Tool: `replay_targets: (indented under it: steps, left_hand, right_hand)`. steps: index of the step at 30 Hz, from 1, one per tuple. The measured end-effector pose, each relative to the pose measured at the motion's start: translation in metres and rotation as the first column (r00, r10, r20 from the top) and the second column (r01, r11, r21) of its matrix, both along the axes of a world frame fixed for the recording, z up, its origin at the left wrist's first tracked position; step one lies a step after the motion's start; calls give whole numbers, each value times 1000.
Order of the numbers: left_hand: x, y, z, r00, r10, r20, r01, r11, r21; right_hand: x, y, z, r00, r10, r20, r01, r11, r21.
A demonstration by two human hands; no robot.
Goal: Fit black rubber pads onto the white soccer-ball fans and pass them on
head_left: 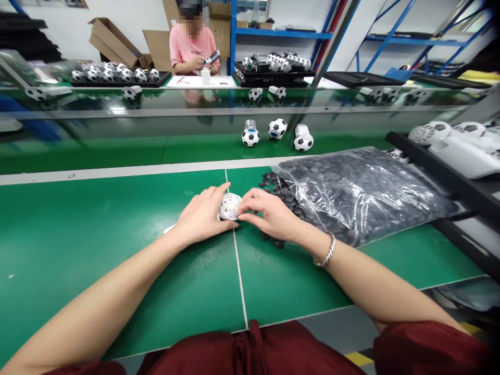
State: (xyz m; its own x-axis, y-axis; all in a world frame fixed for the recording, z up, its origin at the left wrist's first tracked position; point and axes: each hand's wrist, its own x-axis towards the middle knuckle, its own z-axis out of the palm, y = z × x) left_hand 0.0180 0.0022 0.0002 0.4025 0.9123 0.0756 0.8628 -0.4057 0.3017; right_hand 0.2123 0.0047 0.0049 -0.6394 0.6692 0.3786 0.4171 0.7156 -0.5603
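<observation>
A white football-shaped shell [230, 204] with a pattern of openings lies on the green table, its handle-like part mostly covered. My left hand [202, 213] curls around the shell from the left, thumb at the near side and fingers at the far side. From the right, my right hand [267, 211] touches the shell's edge with thumb and forefinger pinched together. Whatever is between those fingertips is too small to make out. Just beyond the right hand, loose black pieces [288, 194] spill from a clear plastic bag [371, 187] full of them.
Several finished black-and-white football-shaped items [250, 136] lie on the green conveyor belt [187, 140] beyond the table. Black trays with more white shells [432, 133] are stacked at the right. Across the belt, a person in a pink shirt [193, 49] handles an item beside a white bottle [205, 76].
</observation>
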Motion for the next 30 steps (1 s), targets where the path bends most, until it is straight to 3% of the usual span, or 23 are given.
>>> replay_targets:
  steps: [5, 17, 21, 26, 28, 30]
  left_hand:
    - [0, 0, 2, 1000, -16, -2, 16, 1000, -6]
    - [0, 1, 2, 998, 17, 65, -12, 998, -69]
    - [0, 4, 3, 994, 1, 106, 7, 997, -79]
    - [3, 0, 7, 997, -1, 73, 6, 997, -75]
    - [6, -4, 8, 1000, -9, 24, 10, 998, -66]
    - [10, -8, 8, 999, -33, -31, 32, 999, -43]
  right_hand:
    - [-8, -2, -8, 994, -49, -96, 34, 988, -153]
    - [-11, 3, -22, 963, -213, -165, 182, 965, -187]
    - [-13, 3, -27, 965, -160, -206, 83, 938, -337]
    - [-11, 7, -23, 971, -126, -203, 52, 941, -335]
    - [-3, 15, -18, 978, -174, -118, 131, 944, -304]
    - [9, 26, -13, 949, -316, 15, 314, 934, -170]
